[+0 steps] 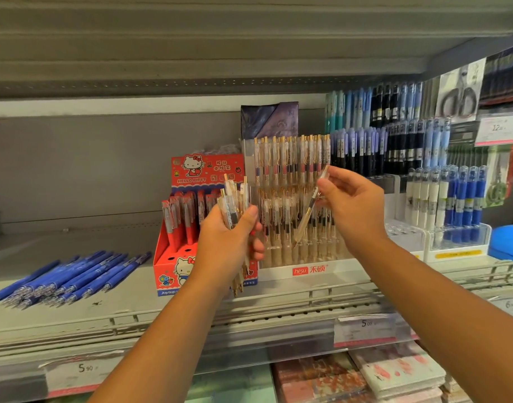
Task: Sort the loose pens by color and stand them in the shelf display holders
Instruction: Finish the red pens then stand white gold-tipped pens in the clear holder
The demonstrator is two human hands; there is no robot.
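My left hand (226,242) grips a bundle of clear pens with gold clips (233,199), held upright in front of the red Hello Kitty pen box (174,257). My right hand (352,206) pinches a single clear gold-tipped pen (309,209) near its top; the pen slants down with its tip over the lower tier of the clear tiered display holder (307,270), which is packed with matching clear pens. A pile of loose blue pens (69,277) lies flat on the shelf at the left.
Red pens stand in the Hello Kitty box. Right of the clear holder are acrylic holders with blue and white pens (453,205) and racks of dark and light blue pens (395,141). A wire rail (307,298) runs along the shelf front. Notebooks (366,376) lie below.
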